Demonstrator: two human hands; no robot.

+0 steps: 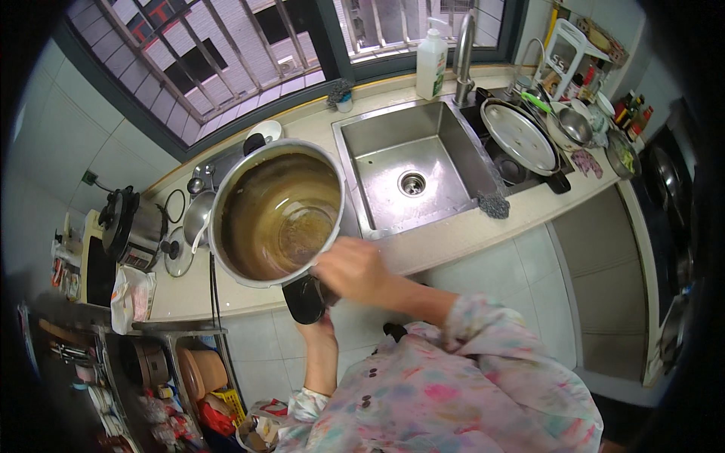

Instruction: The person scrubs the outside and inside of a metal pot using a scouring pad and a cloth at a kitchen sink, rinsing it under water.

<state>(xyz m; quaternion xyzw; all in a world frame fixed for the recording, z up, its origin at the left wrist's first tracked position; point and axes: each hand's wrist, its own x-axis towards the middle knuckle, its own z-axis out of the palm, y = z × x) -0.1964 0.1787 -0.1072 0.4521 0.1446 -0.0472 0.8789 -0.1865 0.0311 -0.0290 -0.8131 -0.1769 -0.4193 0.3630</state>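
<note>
A large, deep metal pot (272, 221) with a brownish, stained inside is tilted so that its opening faces me. Its near black handle (304, 300) points towards me, with my left hand (318, 331) around its underside, the fingers mostly hidden. My right hand (354, 269), fingers curled, is at the pot's near right rim beside that handle. Whether anything is inside its curl is hidden. Right of the pot lies the stainless steel sink (385, 231), wet inside, with a drain basket (412, 184) in its floor.
A steel wool scourer (494, 205) lies on the sink's front right edge. Beyond it, a metal lid (521, 136) leans over a pan. A soap pump bottle (432, 65) and faucet (464, 62) stand behind. At left are an electric pressure cooker (136, 229) and glass lid (180, 255).
</note>
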